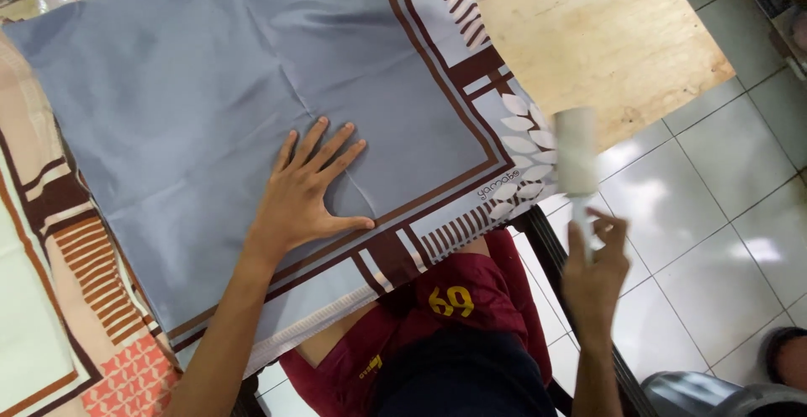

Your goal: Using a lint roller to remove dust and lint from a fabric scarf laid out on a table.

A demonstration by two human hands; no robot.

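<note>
The left hand (309, 192) lies flat and fully spread, palm down, on a smooth grey satin cloth with a brown striped border and a white leaf pattern at one corner (227, 97); it grips nothing, only presses on the fabric a little way in from the nearer brown border line. The cloth is spread over a dark-framed table (546, 253), and its near edge and leaf-patterned corner hang just past the table's rim, above the person's dark red shorts (454, 299).

The right hand (595, 270) is out beyond that corner, over the floor, its fingers curled closed round the thin white handle of a lint roller with a pale cylindrical head (577, 165). The roller stands roughly upright (its head is blurred), just beside the leaf corner; whether it touches the cloth cannot be told.

To the left, another cloth in peach, cream and brown stripes (76, 299) lies under the grey one's edge. To the right, pale grey floor tiles (714, 198) lie open around the right hand, with a light wooden board (605, 39) lying farther off.
</note>
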